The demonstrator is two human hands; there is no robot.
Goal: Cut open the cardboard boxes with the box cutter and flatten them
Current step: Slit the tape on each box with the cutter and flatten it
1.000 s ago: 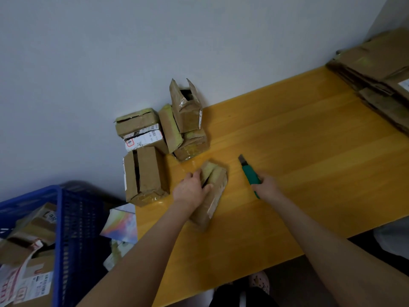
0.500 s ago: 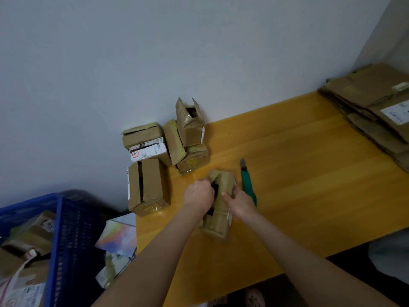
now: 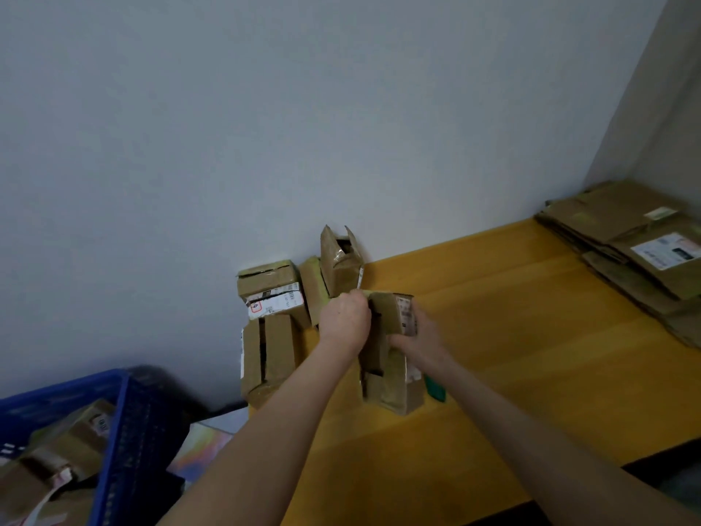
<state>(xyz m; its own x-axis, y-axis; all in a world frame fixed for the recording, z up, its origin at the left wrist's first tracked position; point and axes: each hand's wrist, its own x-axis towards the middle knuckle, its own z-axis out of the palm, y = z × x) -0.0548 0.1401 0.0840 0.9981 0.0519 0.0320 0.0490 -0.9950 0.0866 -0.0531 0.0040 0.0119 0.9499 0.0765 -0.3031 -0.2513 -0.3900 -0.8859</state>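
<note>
Gripping the small brown taped cardboard box (image 3: 390, 377) w/ both hands: left hand (image 3: 347, 322) has fingers curled over the top-left flap, right hand (image 3: 421, 343) wraps the right wall, thumb across the front. Vs 0.5 s ago the box is tipped up nearer upright. 1 s ago the right hand was on the cutter; now it's off it.

Box sits mid-view, lower end at the tabletop. Front is split by a dark lengthwise gap, w/ a white printed label on the right side & glossy tape round the base.

Green box cutter (image 3: 434, 389) lies on the yellow wooden table (image 3: 531, 336) at 4 o'clock of the box. Right forearm hides most of it; only the butt end shows.

At 10 o'clock, a huddle of brown boxes (image 3: 273, 286) against the grey wall (image 3: 341, 108), one tall w/ flaps up. At 2 o'clock, in the far corner, a stack of flattened cardboard (image 3: 626, 241). At 8 o'clock, off the table, a blue plastic crate (image 3: 113, 430) w/ more boxes.
</note>
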